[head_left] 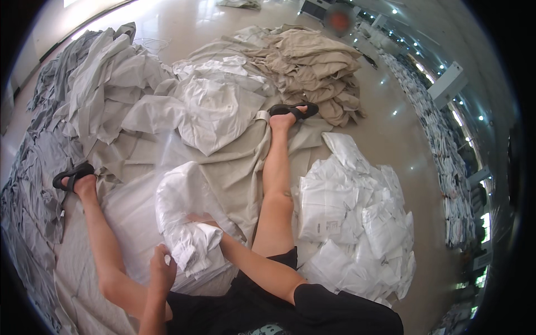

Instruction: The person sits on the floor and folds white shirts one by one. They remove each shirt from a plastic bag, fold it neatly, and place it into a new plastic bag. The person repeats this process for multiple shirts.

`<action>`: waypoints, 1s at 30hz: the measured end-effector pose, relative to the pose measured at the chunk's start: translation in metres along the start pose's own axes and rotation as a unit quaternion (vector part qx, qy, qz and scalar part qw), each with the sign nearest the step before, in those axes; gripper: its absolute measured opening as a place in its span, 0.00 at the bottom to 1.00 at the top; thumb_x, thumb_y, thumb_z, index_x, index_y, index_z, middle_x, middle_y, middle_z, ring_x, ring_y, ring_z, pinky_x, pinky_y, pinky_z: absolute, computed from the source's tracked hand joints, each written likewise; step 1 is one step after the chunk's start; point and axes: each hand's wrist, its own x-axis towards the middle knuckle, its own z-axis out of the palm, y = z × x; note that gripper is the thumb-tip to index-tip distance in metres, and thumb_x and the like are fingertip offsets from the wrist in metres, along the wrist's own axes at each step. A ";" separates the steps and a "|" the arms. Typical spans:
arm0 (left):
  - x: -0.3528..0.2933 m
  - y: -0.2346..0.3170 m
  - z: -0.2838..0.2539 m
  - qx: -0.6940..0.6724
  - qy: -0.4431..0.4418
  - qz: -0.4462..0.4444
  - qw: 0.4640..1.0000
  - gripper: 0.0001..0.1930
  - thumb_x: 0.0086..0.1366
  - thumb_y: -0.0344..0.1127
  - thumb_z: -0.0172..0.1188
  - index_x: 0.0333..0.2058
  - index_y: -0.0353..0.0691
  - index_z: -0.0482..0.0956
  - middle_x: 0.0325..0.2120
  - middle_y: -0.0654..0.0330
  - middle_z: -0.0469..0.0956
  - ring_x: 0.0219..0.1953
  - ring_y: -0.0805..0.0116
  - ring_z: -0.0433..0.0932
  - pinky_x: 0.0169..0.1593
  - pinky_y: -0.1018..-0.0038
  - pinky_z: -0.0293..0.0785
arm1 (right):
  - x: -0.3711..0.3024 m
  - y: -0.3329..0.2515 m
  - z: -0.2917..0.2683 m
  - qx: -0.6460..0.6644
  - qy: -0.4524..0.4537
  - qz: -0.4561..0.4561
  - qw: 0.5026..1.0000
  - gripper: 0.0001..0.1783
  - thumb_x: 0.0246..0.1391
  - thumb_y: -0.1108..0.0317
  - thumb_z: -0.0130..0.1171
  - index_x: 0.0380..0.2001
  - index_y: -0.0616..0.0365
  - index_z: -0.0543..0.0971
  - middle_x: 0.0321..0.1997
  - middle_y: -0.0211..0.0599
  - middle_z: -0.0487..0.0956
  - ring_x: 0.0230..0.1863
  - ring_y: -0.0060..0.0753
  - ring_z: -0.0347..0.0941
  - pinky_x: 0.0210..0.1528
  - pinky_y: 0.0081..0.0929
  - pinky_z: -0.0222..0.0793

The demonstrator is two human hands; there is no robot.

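Between my legs is a bundled white garment [192, 245], crumpled at its near end. Its smoother far part [181, 187] has a sheen like thin plastic. My right hand [205, 220] reaches across from the right and grips the garment, its fingers partly covered by a fold. At the bundle's near left side, my left hand [162, 267] is closed with fingers curled; a small pale bit shows at the fingertips, too small to name. Clear plastic bags [131, 215] lie under and left of the bundle.
Packed white garments in clear bags [352, 206] form a heap by my right leg. Ahead lie loose white garments [212, 109] and a beige cloth pile [312, 61]. Grey cloth [42, 156] lines the left. Tan fabric [234, 164] covers the floor; stacked packs [441, 162] run along the far right.
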 end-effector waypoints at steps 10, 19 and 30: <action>-0.057 -0.010 0.055 -0.123 -0.041 -0.185 0.974 0.09 0.69 0.30 0.69 0.39 0.34 0.76 0.28 0.47 0.85 0.31 0.48 0.86 0.36 0.56 0.79 | 0.025 -0.021 0.017 -0.470 0.173 -0.093 0.861 0.34 0.61 0.39 0.70 0.51 0.62 0.85 0.45 0.59 0.88 0.48 0.66 0.85 0.53 0.52 0.81; -0.007 0.023 0.026 0.056 -0.030 -0.089 0.994 0.29 0.61 0.26 0.70 0.60 0.40 0.71 0.37 0.50 0.83 0.39 0.50 0.88 0.41 0.58 0.82 | 0.024 -0.034 0.029 -0.637 0.088 -0.136 0.754 0.33 0.58 0.47 0.71 0.55 0.64 0.80 0.44 0.56 0.89 0.46 0.62 0.88 0.53 0.53 0.83; 0.035 0.023 0.048 0.065 0.007 -0.007 0.998 0.07 0.63 0.24 0.67 0.35 0.37 0.76 0.26 0.51 0.82 0.30 0.46 0.83 0.34 0.56 0.78 | 0.071 -0.057 0.021 -0.678 0.054 -0.094 0.727 0.41 0.59 0.44 0.70 0.65 0.62 0.75 0.50 0.59 0.88 0.51 0.61 0.87 0.56 0.52 0.80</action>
